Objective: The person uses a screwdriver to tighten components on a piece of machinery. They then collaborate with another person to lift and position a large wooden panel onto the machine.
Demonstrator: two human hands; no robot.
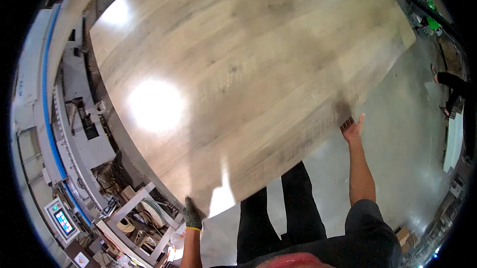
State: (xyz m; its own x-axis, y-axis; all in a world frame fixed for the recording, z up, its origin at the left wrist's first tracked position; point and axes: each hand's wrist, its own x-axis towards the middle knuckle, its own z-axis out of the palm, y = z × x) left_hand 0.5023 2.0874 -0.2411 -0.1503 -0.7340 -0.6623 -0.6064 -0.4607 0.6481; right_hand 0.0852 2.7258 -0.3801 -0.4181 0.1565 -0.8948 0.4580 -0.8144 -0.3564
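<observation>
A large wood-grain panel (pixel 278 79) fills the middle of the view, its glossy top reflecting bright light. My left hand (pixel 191 217), in a dark grey glove with a yellow cuff, grips the panel's near left corner, the fingers partly hidden. Bare and at the panel's near right edge, my right hand (pixel 353 131) closes on a small dark brown ridged block (pixel 347 123). Its thumb sticks out away from the panel. What the block is exactly, I cannot make out.
Along the left runs a machine with a blue pipe (pixel 51 99) and a lit control screen (pixel 63 222). A frame with scraps (pixel 144 218) stands near my left arm. Smooth grey floor (pixel 397 153) lies to the right. Another person (pixel 452 89) is at the far right.
</observation>
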